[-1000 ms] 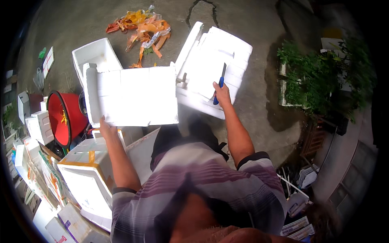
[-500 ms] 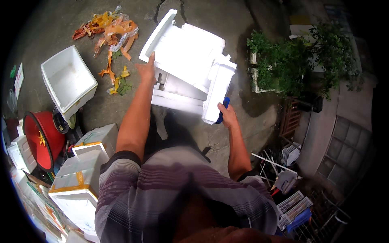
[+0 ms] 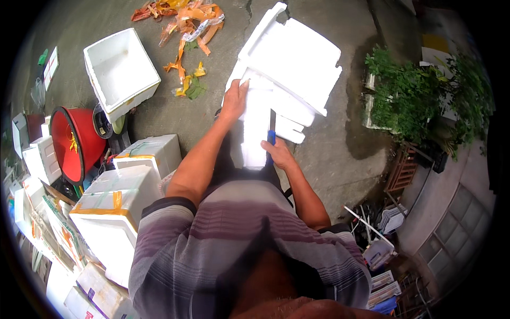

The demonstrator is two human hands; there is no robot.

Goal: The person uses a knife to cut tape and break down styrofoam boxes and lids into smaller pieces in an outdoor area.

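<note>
Grey concrete ground (image 3: 324, 175) spreads across the scene, cracked near the top and darkened by a damp patch (image 3: 361, 127) toward the right. Beyond the patch stand leafy plants (image 3: 404, 98), with a brown crate (image 3: 402, 169) below them and a pale wall (image 3: 425, 218) with window panes (image 3: 446, 231) at the far right. At the upper left, a tangle of orange and yellow tape (image 3: 186, 24) lies loose on the ground. Near it sits an open white box (image 3: 121, 66), its inside facing up, and beside that a red tub (image 3: 79, 146) with a dark rim leans on its side. Two taped boxes (image 3: 109, 194) stand just left of the person, among more white foam boxes.

In front of the person's legs is a long white foam piece (image 3: 256, 125). The left hand (image 3: 234, 101) is clamped on its upper left edge, though some of the fingers are hidden. The right hand (image 3: 281, 153) has its fingers closed around the blue handle of a knife (image 3: 271, 137); the blade points away from the person, along the foam piece's right side. Whether the blade touches the foam cannot be told. Just beyond, broken foam panels (image 3: 297, 58) lie overlapping and tilted.
</note>
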